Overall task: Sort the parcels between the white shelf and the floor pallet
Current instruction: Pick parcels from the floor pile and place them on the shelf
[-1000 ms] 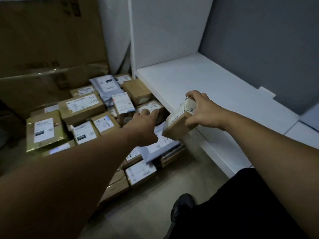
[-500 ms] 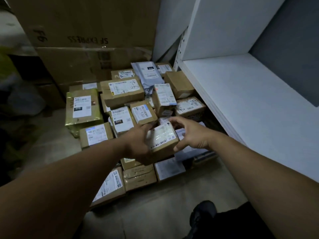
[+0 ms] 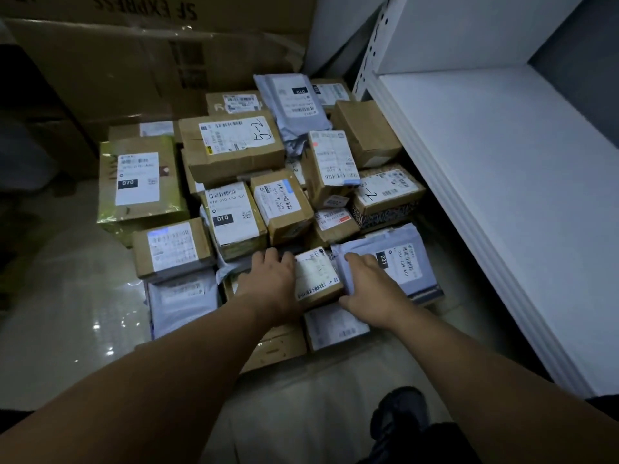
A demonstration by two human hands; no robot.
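A small brown parcel (image 3: 318,279) with a white barcode label sits low in the heap of parcels on the floor. My left hand (image 3: 273,286) grips its left side and my right hand (image 3: 371,289) holds its right side, thumb at the near corner. A grey mailer bag marked 231 (image 3: 402,259) lies under my right fingers. The white shelf (image 3: 502,195) stands to the right with nothing on the board that shows.
Several labelled cartons and grey bags are piled ahead, among them a green-wrapped box marked 070 (image 3: 140,182) and a carton marked 5-2 (image 3: 234,142). Big cardboard boxes (image 3: 150,61) stand behind. Glossy floor lies at the left; my shoe (image 3: 398,416) is below.
The small parcel came down from beside the shelf edge into the floor heap. My left hand joined my right on it, and my view swung left and down.
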